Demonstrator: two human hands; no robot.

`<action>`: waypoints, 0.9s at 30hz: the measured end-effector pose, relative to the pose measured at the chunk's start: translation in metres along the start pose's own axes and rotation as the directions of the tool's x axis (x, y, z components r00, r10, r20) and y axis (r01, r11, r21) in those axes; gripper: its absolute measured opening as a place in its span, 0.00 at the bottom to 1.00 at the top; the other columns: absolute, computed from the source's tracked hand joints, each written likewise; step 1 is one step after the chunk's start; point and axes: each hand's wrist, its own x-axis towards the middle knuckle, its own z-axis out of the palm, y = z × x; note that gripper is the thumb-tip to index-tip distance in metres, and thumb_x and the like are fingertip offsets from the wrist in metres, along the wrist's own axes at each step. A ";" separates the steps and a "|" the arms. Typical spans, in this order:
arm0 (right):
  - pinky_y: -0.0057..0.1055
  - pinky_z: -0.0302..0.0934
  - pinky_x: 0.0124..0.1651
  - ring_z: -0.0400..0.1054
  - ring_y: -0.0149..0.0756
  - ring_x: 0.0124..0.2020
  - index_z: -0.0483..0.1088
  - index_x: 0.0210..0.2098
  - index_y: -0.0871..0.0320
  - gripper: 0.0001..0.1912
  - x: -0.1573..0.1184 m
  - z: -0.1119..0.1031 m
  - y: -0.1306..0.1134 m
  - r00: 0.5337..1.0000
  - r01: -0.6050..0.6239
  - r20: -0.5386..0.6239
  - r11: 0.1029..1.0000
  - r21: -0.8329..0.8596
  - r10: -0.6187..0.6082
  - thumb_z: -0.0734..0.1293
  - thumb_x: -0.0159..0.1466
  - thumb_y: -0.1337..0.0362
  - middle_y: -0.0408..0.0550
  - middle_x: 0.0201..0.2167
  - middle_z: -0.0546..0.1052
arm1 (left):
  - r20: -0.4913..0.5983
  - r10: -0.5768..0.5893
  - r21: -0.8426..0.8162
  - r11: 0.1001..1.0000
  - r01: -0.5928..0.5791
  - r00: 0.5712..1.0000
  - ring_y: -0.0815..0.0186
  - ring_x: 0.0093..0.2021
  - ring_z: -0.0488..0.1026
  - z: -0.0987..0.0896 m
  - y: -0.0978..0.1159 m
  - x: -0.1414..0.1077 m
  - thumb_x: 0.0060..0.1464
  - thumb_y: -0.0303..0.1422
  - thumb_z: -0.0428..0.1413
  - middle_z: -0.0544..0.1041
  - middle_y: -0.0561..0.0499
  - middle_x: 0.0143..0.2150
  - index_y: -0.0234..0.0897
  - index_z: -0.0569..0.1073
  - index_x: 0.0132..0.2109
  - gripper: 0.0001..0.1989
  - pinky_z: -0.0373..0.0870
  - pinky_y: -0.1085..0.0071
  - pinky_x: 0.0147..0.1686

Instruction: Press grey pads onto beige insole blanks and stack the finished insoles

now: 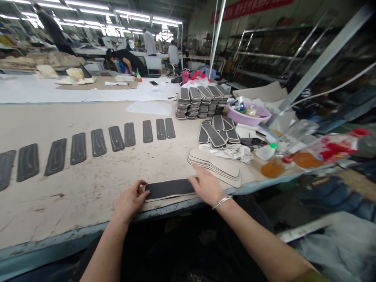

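On the table's near edge lies a long dark panel [172,188] with a pale border. My left hand [132,199] pinches its left end, thumb on top and fingers curled at the edge. Over the right end is my right hand [210,188], fingers stretched and spread, its thumb at the panel's surface; what is beneath the palm is hidden. Just beyond that hand sits a stack of pale rounded pieces [216,166]. A row of dark, wet-looking strips [98,141] runs across the table.
Neat stacks of bordered dark pieces [202,102] stand farther back, with a loose pile [216,133] in front. To the right are a lilac basin [248,115], bottles with orange liquid [273,167] and a slanting metal post [326,64]. Other people work in the background.
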 end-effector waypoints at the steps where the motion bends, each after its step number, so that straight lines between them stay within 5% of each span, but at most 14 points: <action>1: 0.35 0.48 0.58 0.53 0.42 0.58 0.54 0.59 0.65 0.30 0.000 0.010 -0.018 0.995 0.094 0.040 0.995 0.034 -0.095 0.56 0.63 0.52 0.58 0.57 0.61 | 0.007 0.008 0.003 1.000 -0.008 1.000 0.66 0.29 0.69 0.001 -0.001 0.001 0.50 0.42 0.49 0.71 0.55 0.28 0.45 0.66 0.43 0.14 0.57 0.73 0.27; 5: 0.42 0.36 0.63 0.36 0.44 0.64 0.46 0.62 0.67 0.40 -0.002 0.060 -0.078 0.952 0.254 0.150 0.962 0.104 -0.268 0.55 0.61 0.45 0.58 0.63 0.48 | 0.003 0.035 0.000 0.999 -0.035 0.999 0.66 0.29 0.69 0.005 -0.007 0.003 0.50 0.44 0.48 0.71 0.55 0.28 0.44 0.67 0.44 0.15 0.58 0.73 0.28; 8: 0.44 0.31 0.63 0.34 0.44 0.64 0.45 0.62 0.68 0.42 -0.008 0.079 -0.085 0.937 0.259 0.226 0.964 0.063 -0.267 0.52 0.60 0.42 0.58 0.63 0.45 | 0.006 0.050 0.010 0.999 -0.050 0.999 0.66 0.30 0.69 0.004 -0.006 0.003 0.50 0.42 0.48 0.71 0.54 0.29 0.43 0.68 0.44 0.15 0.59 0.73 0.29; 12: 0.42 0.29 0.64 0.33 0.41 0.64 0.45 0.62 0.67 0.43 -0.019 0.062 -0.043 0.920 0.276 0.303 0.960 -0.052 -0.248 0.50 0.60 0.40 0.56 0.64 0.44 | 0.029 0.041 0.021 0.999 -0.041 0.999 0.66 0.31 0.69 0.000 0.001 0.001 0.50 0.40 0.48 0.71 0.54 0.29 0.44 0.68 0.43 0.13 0.58 0.73 0.29; 18: 0.42 0.34 0.63 0.33 0.42 0.64 0.43 0.63 0.66 0.42 -0.036 0.026 0.028 0.944 0.141 0.327 0.959 -0.248 -0.055 0.50 0.61 0.41 0.54 0.64 0.40 | 0.007 0.010 0.022 1.000 -0.010 1.000 0.66 0.30 0.69 -0.002 0.002 0.001 0.50 0.40 0.50 0.71 0.55 0.28 0.43 0.68 0.42 0.12 0.59 0.73 0.27; 23: 0.44 0.33 0.63 0.32 0.43 0.64 0.43 0.63 0.67 0.43 -0.041 0.032 0.035 0.961 0.130 0.274 0.949 -0.289 -0.049 0.50 0.60 0.40 0.54 0.64 0.41 | -0.227 -0.010 -0.021 1.000 0.006 0.974 0.66 0.33 0.71 0.001 0.003 -0.008 0.53 0.36 0.47 0.73 0.50 0.36 0.39 0.68 0.43 0.12 0.65 0.70 0.34; 25: 0.44 0.34 0.63 0.33 0.43 0.64 0.44 0.63 0.67 0.43 -0.042 0.035 0.035 0.965 0.138 0.255 0.947 -0.290 -0.063 0.50 0.60 0.40 0.54 0.64 0.42 | -0.359 0.085 0.034 0.996 -0.078 0.930 0.64 0.40 0.71 0.005 0.019 -0.017 0.55 0.37 0.44 0.72 0.47 0.43 0.38 0.68 0.46 0.15 0.65 0.68 0.42; 27: 0.44 0.34 0.63 0.34 0.43 0.64 0.44 0.63 0.67 0.43 -0.043 0.038 0.036 0.969 0.148 0.232 0.945 -0.293 -0.080 0.50 0.60 0.40 0.54 0.64 0.43 | -0.361 0.280 0.136 0.959 -0.247 0.889 0.61 0.52 0.65 0.015 0.046 -0.028 0.57 0.39 0.43 0.68 0.43 0.52 0.36 0.65 0.52 0.20 0.61 0.65 0.50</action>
